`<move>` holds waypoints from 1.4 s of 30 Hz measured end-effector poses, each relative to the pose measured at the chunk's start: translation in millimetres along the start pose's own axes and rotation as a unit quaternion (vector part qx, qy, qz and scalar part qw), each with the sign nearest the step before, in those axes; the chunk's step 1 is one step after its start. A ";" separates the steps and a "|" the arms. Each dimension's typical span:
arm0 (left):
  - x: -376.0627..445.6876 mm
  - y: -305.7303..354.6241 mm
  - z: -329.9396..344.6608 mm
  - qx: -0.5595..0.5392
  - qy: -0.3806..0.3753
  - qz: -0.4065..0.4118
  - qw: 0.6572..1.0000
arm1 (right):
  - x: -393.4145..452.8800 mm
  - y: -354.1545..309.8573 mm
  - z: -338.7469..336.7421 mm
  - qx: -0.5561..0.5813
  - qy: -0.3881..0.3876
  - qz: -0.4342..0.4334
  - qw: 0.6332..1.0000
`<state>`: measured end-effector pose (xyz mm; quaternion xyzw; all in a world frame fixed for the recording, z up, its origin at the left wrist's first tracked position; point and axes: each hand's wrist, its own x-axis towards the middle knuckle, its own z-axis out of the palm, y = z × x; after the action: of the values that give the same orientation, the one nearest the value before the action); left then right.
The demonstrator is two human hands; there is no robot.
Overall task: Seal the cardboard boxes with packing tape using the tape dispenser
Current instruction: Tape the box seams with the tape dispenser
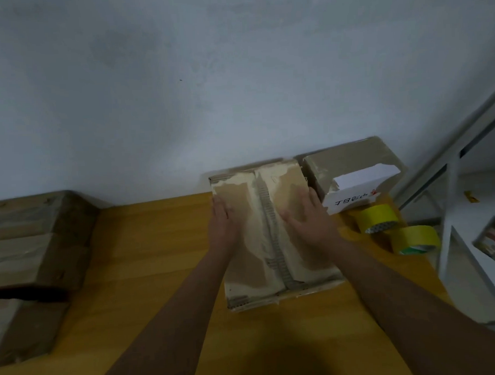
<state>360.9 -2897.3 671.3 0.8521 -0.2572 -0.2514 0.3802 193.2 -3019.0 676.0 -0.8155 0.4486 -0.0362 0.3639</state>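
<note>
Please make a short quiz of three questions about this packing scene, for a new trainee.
1. True or false: both hands lie flat on the middle cardboard box.
2. How many yellow tape rolls are on the table?
3. Where are the tape rolls: A) right of the box, B) left of it, C) on top of it?

Key: 1 true: left hand, right hand. 2 two: one roll, another. 3 A.

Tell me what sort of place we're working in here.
Probably a small packing or shipping corner, not a proper warehouse: worn cardboard boxes crowd a wooden table against a bare wall, yellow tape rolls lie beside them, and white shelving stands on the right.
</note>
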 end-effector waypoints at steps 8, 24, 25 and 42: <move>-1.6 -3.4 1.7 0.008 -0.005 0.009 1.000 | -2.0 -1.1 14.6 -0.150 -0.003 -0.021 0.988; -14.4 -1.4 -11.1 -0.002 -0.040 0.044 0.998 | -12.2 7.2 17.2 -0.239 -0.012 -0.105 0.965; -20.8 -2.4 -11.9 0.009 -0.039 0.060 0.997 | -16.9 6.9 17.7 -0.217 0.001 -0.109 0.970; -133.5 -43.5 16.8 0.285 -0.054 0.168 0.942 | -107.1 45.6 36.9 -0.097 0.062 -0.068 0.991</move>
<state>262.2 -2796.8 658.7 0.8542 -0.4780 -0.1454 0.1439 111.5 -2932.3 649.1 -0.8719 0.4151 -0.0676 0.2510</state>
